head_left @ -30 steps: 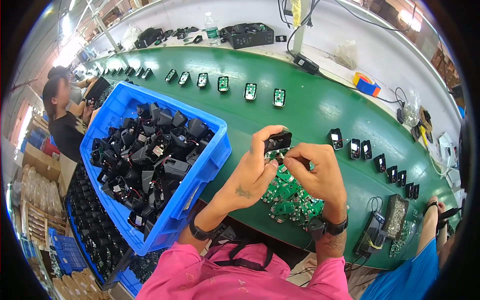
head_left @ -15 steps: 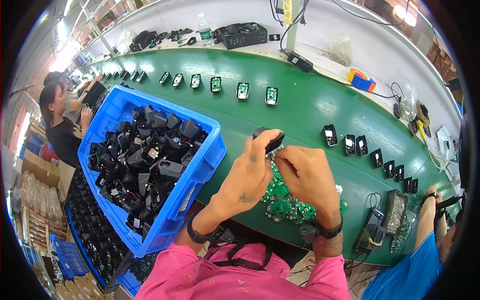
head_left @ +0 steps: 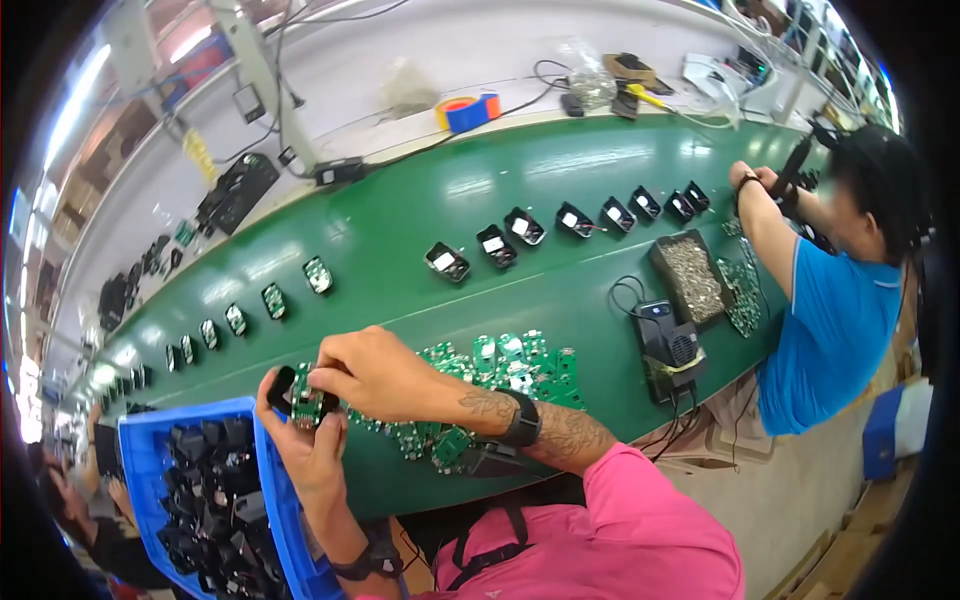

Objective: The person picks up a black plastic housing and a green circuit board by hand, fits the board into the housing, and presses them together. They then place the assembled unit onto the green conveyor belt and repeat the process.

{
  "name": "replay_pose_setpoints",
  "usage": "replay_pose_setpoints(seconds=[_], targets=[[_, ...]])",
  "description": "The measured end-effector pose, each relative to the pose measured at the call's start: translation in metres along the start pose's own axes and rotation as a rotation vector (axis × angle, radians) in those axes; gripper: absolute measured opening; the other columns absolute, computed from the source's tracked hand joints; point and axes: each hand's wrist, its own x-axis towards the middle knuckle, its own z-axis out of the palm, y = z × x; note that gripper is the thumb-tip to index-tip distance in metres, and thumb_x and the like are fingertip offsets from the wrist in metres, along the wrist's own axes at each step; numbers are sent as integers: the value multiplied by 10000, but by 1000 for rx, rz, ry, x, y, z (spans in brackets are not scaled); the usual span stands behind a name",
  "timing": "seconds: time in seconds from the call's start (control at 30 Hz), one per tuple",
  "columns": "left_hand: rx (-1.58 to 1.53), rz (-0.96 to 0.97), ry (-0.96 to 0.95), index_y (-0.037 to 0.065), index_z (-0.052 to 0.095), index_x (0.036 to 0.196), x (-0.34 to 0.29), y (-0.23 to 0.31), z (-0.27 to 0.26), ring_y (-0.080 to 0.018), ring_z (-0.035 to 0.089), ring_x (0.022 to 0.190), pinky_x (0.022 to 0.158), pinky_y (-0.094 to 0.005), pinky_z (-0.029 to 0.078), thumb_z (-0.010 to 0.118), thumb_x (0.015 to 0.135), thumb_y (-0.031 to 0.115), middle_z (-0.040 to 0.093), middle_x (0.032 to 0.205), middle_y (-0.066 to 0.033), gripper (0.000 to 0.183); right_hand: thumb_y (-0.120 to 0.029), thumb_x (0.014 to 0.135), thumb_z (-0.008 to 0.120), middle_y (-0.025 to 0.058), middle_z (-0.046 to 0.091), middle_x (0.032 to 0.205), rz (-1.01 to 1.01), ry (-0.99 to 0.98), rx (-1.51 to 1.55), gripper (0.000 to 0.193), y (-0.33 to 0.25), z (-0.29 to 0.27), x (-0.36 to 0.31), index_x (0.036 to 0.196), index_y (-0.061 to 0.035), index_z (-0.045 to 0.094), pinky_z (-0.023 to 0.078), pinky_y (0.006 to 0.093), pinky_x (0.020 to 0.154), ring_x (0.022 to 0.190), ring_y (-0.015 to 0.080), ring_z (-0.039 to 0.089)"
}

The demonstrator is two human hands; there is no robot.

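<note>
My left hand grips a small black plastic housing near the rim of the blue crate. A green circuit board sits against the housing's open side, and its far end rises past the fingers. My right hand pinches that board with thumb and fingertips from the right. Whether the board is fully inside the housing I cannot tell. Just right of both hands lies a loose pile of green circuit boards. The blue crate at lower left holds many black housings.
Housings with green boards form a row toward the far left. Open black housings line the right side of the green bench. A black device and a tray of small metal parts stand near a co-worker in blue.
The view has swung to the right. Both hands now hold the housing and a circuit board together, beside the crate; earlier the right hand was over the board pile.
</note>
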Motion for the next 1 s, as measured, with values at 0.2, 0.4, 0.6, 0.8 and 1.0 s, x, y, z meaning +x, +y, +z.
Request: replay_pose_setpoints(seconds=[0.2,0.4,0.6,0.8,1.0], targets=[[40,123,-35,109,307,1455,9,-34,-6,-126,600,849,592,-202,449,630,846,-71,576,1121,-84,713,-205,882,651,202,650,710,-59,118,234,277,-9,1,-6,756,40,615,491,396,581,626,311,648],[-48,63,25,86,315,1454,15,-29,-7,-151,632,824,525,-216,505,698,849,-29,598,1087,-111,725,-256,927,587,201,643,696,-191,82,76,336,-3,2,-5,752,28,629,508,450,627,694,383,663],[28,315,127,33,478,1365,25,-41,-12,-232,645,1037,874,-316,546,662,866,-34,623,1226,-174,537,-246,944,547,209,652,738,-313,-285,-240,313,-4,-11,-5,781,4,644,508,503,679,740,419,651],[410,328,172,6,557,1350,25,-16,19,-189,605,1143,1004,-319,457,532,832,-63,644,1250,-127,523,-191,950,580,210,638,751,-78,-17,-62,219,-17,-12,-14,917,17,639,477,438,617,688,401,619],[433,362,167,12,523,1383,24,-5,12,-113,651,977,802,-263,538,522,862,-46,647,1233,-122,525,-164,953,588,193,609,684,-53,89,-92,211,-25,-2,-14,889,35,616,457,399,574,610,336,611]])
